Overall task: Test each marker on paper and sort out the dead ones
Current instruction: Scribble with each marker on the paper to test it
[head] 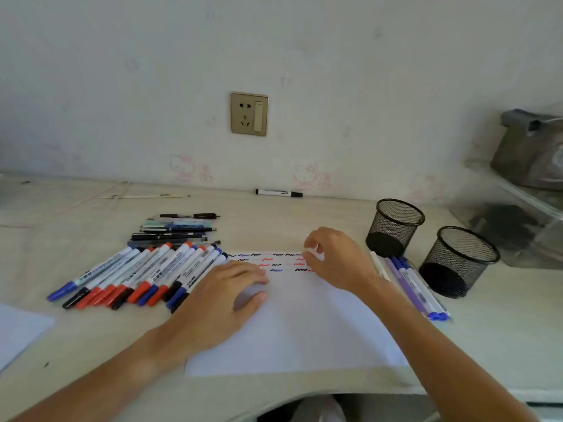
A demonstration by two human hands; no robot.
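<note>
Markers (137, 275) lie in a fanned row at the left centre of the frame, caps toward the person, red, blue and black, their barrels touching one another on the surface (61, 345). Above them a second stack of thinner pens (176, 229) lies crosswise. A white sheet of paper (298, 330) sits in the lower centre, its top strip carrying rows of short black, blue and red squiggles (268, 261). At the right of the sheet a few pens with blue caps (414, 287) lie just beside two black mesh cups (393, 226), both of which look empty. One black-capped marker (278, 192) rests apart at the foot of the wall, below a wall socket (249, 114).

The left hand (225, 296) lies flat on the left part of the sheet, fingers straight, its grip loose and holding nothing. The right hand (338, 257) hovers over the upper right of the squiggles with thumb and forefinger drawn close together; whether that narrow grip pinches anything I cannot tell, as no pen shows between them.

As I judge it, the step in hand is between tests: the next untried marker wants picking, uncapping and a short stroke in a bare patch below the existing rows. Keeping the left palm down stops the sheet sliding. A faint or absent line marks a dead one, and that belongs in its own group, well apart from the rest.

Printing runs along the marker barrels, but it is too blurred to read; no brand can be made out.
</note>
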